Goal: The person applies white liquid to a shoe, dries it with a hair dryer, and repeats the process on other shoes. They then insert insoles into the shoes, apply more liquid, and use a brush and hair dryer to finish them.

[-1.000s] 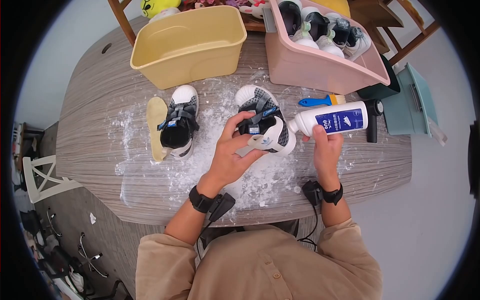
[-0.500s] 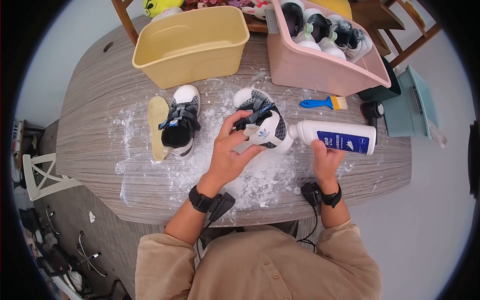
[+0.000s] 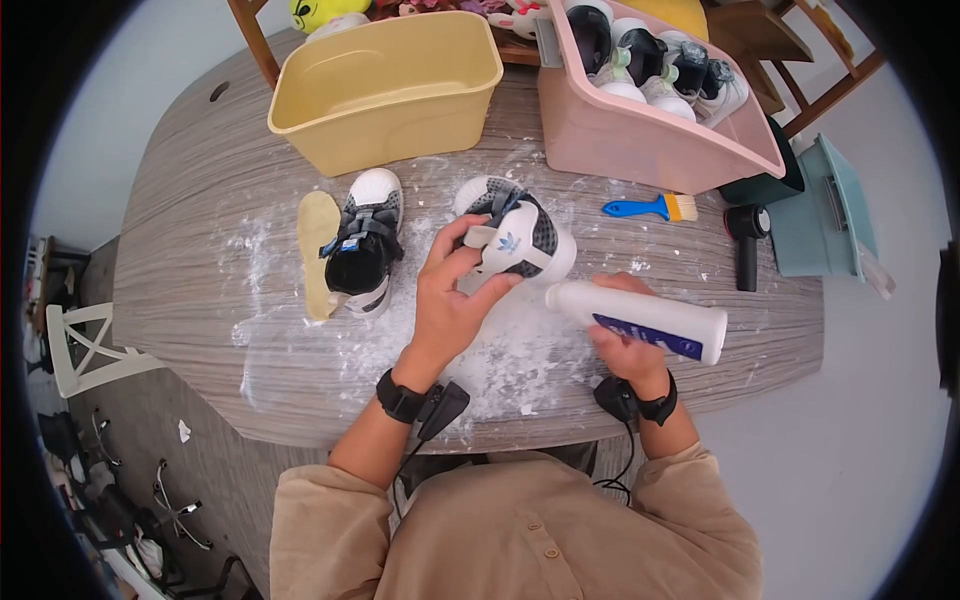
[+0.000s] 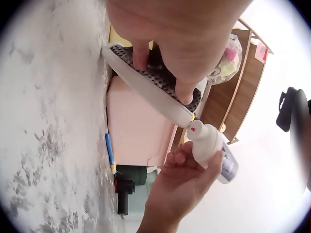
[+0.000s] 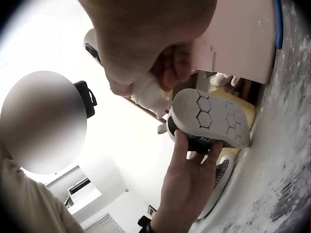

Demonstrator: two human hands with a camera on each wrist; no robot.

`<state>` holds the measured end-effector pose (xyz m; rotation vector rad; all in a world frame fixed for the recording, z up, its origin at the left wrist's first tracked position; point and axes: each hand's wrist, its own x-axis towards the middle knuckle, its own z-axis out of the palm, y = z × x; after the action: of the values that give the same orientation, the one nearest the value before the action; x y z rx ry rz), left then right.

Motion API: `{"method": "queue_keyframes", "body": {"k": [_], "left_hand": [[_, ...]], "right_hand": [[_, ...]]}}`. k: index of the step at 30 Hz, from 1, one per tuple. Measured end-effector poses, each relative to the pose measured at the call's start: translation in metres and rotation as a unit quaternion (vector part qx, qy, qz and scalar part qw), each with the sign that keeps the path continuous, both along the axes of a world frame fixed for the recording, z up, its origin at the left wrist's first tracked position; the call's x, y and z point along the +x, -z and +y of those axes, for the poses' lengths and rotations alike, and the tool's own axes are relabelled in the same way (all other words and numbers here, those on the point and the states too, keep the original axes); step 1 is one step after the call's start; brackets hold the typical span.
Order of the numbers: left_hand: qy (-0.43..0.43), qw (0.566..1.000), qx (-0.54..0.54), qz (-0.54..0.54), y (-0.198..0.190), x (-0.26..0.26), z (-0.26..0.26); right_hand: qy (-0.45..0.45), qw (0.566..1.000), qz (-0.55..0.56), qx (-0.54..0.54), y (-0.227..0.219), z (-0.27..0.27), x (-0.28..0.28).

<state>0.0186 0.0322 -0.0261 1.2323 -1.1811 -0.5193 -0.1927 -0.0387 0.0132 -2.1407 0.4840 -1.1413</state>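
My left hand (image 3: 450, 300) grips a white and grey shoe (image 3: 545, 240) by its heel part, the toe pointing away; its patterned sole (image 5: 189, 109) shows in the right wrist view. In my right hand (image 3: 628, 345) is a white bottle (image 3: 650, 312) with a blue label, held nearly level, its nozzle close to the shoe's heel. In the left wrist view the bottle's red-centred tip (image 4: 193, 129) is beside the sole's edge; whether they touch I cannot tell. A matching shoe (image 3: 368, 240) stands at left beside a beige insole (image 3: 318, 250).
Behind are a yellow bin (image 3: 390, 150) and a pink bin (image 3: 650, 150) holding several shoes. A blue-handled brush (image 3: 635, 208) and a black tool (image 3: 746, 250) lie at right, near a teal container (image 3: 825, 220). White residue covers the middle of the table (image 3: 500, 380).
The bottle and my right hand have moved left and toward my body, and its label has turned downward. My left hand has tilted the shoe and shifted it slightly left.
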Motion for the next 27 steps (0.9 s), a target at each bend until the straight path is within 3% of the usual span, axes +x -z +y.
{"method": "queue_keyframes", "body": {"k": [3,10,13,14,17,23,27], "left_hand": [[0.001,0.996,-0.005,0.086,-0.004,-0.001,0.001],[0.03,0.996,0.008,0.081,-0.004,0.0,0.001],[0.037,0.998,0.032,0.041,-0.01,0.001,0.005],[0.024,0.999,0.04,0.01,-0.013,0.001,0.007],[-0.003,0.997,0.036,-0.065,-0.017,0.002,0.009],[-0.063,0.978,-0.049,-0.191,-0.018,0.003,0.009],[-0.055,0.98,-0.085,-0.173,-0.021,0.002,0.006]], "right_hand": [[0.002,1.0,0.015,-0.012,-0.004,0.0,0.003],[0.056,0.996,-0.059,0.032,0.012,-0.003,-0.004],[0.111,0.985,-0.109,0.078,0.015,0.0,-0.003],[0.073,0.973,-0.176,0.127,0.015,0.0,-0.001],[0.098,0.941,-0.241,0.217,0.025,-0.012,-0.008],[0.092,0.939,-0.246,0.22,0.006,-0.02,-0.004],[0.089,0.94,-0.243,0.221,0.004,-0.02,-0.004]]}}
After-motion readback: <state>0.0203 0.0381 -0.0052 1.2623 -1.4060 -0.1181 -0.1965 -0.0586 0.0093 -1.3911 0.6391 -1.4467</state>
